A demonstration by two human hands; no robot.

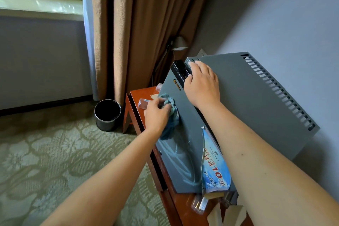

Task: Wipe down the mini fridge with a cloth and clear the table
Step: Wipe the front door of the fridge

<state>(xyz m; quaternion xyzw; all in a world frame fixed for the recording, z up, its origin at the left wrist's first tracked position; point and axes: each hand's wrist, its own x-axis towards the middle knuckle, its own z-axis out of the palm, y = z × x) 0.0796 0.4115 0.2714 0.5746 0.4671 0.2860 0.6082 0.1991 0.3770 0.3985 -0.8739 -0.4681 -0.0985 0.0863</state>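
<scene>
Left hand (pixel 158 113) clutching blue cloth (pixel 171 115) against mini fridge (pixel 183 115) door — right hand (pixel 201 82) gripping its top edge

The left hand (pixel 157 113) covers part of the cloth (pixel 170 115). The right forearm hides the mini fridge (pixel 256 97) near corner and part of the sticker (pixel 214 170). Clear items on the worktop (pixel 183 205) — too blurred to identify. Fridge logo — unreadable.
</scene>
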